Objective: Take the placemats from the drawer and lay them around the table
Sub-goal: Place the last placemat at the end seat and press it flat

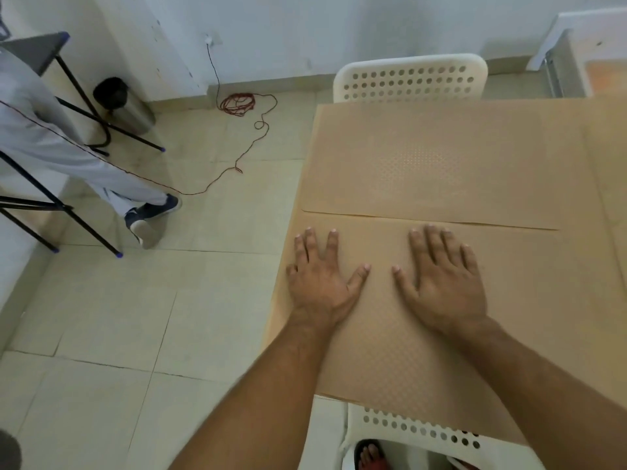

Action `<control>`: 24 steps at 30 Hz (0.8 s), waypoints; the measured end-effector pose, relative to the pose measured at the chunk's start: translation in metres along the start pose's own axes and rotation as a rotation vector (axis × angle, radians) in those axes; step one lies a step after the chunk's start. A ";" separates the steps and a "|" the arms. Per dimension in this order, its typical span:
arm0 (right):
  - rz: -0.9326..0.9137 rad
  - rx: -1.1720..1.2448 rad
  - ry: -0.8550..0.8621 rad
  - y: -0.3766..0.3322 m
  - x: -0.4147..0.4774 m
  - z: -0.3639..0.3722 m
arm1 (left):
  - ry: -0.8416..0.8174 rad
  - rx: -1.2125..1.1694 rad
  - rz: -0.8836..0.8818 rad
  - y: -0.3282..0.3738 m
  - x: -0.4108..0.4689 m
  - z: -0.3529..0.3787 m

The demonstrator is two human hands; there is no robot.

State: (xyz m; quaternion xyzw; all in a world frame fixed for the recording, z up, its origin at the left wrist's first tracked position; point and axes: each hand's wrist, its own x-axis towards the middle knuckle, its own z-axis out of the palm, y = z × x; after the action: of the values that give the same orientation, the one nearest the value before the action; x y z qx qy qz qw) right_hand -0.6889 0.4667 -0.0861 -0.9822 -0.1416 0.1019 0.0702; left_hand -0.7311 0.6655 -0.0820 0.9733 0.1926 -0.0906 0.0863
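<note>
— Head view: what do we have under us?

— We see a near placemat [390, 351], a thin tan rectangular sheet with a fine embossed dot pattern, lying flat on the worktop [276, 325]. Our left hand [322, 286] and right hand [444, 286] both lie palm down on it, fingers straight and spread wide, gripping nothing, the thumbs pointing toward each other with a gap between them.

— And the other one?

— At 12 o'clock a far placemat [441, 157] of the same tan, dotted material lies flat. Its near edge runs alongside the far edge of ours; the seam between them is a thin line, and we cannot tell whether the two overlap or only meet.

— Edges?

— At 6 o'clock the near placemat hangs past the worktop's edge over a white plastic chair [424, 432] with round holes. A second white perforated chair [410, 79] stands at 12 o'clock, its back against the worktop's far edge. Our left hand sits near the mat's 9 o'clock edge.

— Room to move?

— At 9 o'clock we have pale tiled floor [169, 317]. A thin red cord [237, 103] coils and trails across it at 10 o'clock, where another person's legs [101, 178] stand by black-framed furniture.
</note>
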 end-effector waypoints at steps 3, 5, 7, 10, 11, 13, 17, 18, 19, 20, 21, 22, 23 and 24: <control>0.102 0.002 0.017 0.028 -0.013 -0.003 | -0.016 -0.006 -0.045 0.009 0.000 0.000; 0.144 0.009 0.014 0.042 -0.022 -0.004 | 0.002 -0.007 -0.056 0.011 -0.001 0.003; 0.176 0.010 0.012 0.052 -0.031 -0.006 | 0.031 -0.022 -0.058 0.010 -0.002 0.006; 0.197 0.009 0.007 0.061 -0.038 -0.006 | 0.060 -0.039 -0.058 0.010 -0.002 0.008; 0.194 0.011 0.000 0.061 -0.038 -0.006 | 0.067 -0.041 -0.057 0.010 -0.002 0.008; 0.185 0.019 -0.009 0.061 -0.036 -0.006 | 0.076 -0.046 -0.055 0.010 -0.001 0.008; 0.171 0.027 0.005 0.061 -0.034 -0.007 | 0.063 -0.063 -0.052 0.010 0.002 0.009; 0.172 0.029 0.006 0.061 -0.034 -0.007 | 0.062 -0.067 -0.051 0.010 0.003 0.008; 0.175 0.029 0.005 0.062 -0.034 -0.007 | 0.062 -0.071 -0.050 0.010 0.003 0.008; 0.175 0.027 0.006 0.062 -0.033 -0.006 | 0.063 -0.073 -0.047 0.010 0.003 0.008; 0.174 0.026 0.004 0.062 -0.033 -0.006 | 0.065 -0.076 -0.045 0.009 0.003 0.008; 0.172 0.030 0.001 0.062 -0.033 -0.007 | 0.066 -0.083 -0.043 0.009 0.002 0.007; 0.170 0.040 0.000 0.062 -0.034 -0.008 | 0.067 -0.093 -0.038 0.008 0.001 0.007; 0.168 0.052 0.004 0.061 -0.034 -0.009 | 0.070 -0.104 -0.033 0.009 -0.001 0.005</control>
State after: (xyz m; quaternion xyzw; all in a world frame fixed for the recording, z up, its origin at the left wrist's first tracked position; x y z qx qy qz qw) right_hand -0.7029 0.3981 -0.0810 -0.9886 -0.0558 0.1093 0.0873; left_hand -0.7290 0.6564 -0.0857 0.9667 0.2161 -0.0477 0.1287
